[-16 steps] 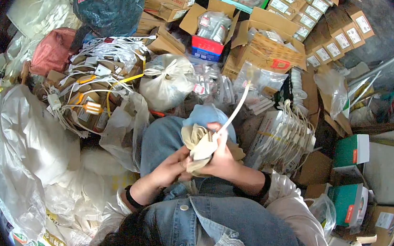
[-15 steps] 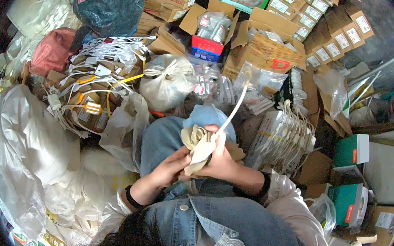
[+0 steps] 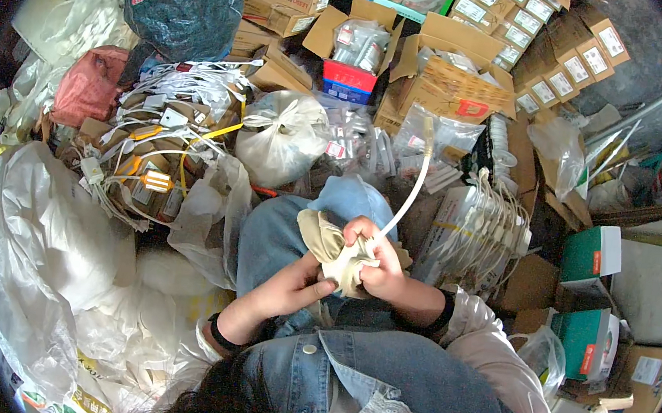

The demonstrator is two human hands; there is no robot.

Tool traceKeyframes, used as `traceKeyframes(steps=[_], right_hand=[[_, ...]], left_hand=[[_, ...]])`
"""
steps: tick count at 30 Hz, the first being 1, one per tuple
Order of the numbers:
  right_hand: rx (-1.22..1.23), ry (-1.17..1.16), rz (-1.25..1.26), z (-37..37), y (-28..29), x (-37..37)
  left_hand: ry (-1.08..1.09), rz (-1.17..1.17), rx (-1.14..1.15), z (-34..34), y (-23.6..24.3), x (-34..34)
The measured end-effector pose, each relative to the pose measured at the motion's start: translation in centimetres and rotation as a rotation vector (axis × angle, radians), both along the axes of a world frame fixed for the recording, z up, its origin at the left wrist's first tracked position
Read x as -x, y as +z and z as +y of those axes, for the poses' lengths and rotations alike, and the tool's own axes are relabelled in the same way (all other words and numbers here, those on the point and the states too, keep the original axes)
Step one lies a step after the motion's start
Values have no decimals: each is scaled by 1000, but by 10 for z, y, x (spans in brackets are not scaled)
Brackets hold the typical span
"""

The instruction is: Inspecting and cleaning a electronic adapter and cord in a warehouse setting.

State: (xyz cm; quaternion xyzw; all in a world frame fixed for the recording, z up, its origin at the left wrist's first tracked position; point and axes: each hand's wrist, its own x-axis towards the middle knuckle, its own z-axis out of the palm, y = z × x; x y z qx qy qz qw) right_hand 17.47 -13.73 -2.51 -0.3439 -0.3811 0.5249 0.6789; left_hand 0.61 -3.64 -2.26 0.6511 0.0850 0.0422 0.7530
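Observation:
Above my lap, both hands are closed on a soft cream-coloured bundle [image 3: 320, 236], folded like cloth or thin sheeting; its exact kind I cannot make out. My left hand [image 3: 294, 287] grips its lower left side, thumb on top. On the other side, my right hand [image 3: 383, 272] pinches the bundle with curled fingers. A thin white tube [image 3: 410, 195] rises from beside the right fingers, curving up to a yellowish, see-through end. Whether tube and bundle are joined is hidden by the fingers.
White power strips with cords [image 3: 477, 234] stand to the right. A tied white bag [image 3: 282, 138] and a heap of white cables [image 3: 199, 80] lie left of centre. Open cardboard boxes [image 3: 460, 87] stand at the back, and large clear plastic sheeting [image 3: 43, 257] covers the left side.
My right fingers have shifted and curled over the bundle, which is now more bunched up. My left hand has slid slightly down its side. The tube leans farther right.

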Motion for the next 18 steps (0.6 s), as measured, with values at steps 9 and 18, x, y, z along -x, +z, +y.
traceKeyframes(steps=[9,18], right_hand=[[26,93,-20,-4,9,-6],[33,51,-181,1,4,-7]], left_hand=[[-5,-14,-568,11,3,3],[9,86,-704,13,5,4]])
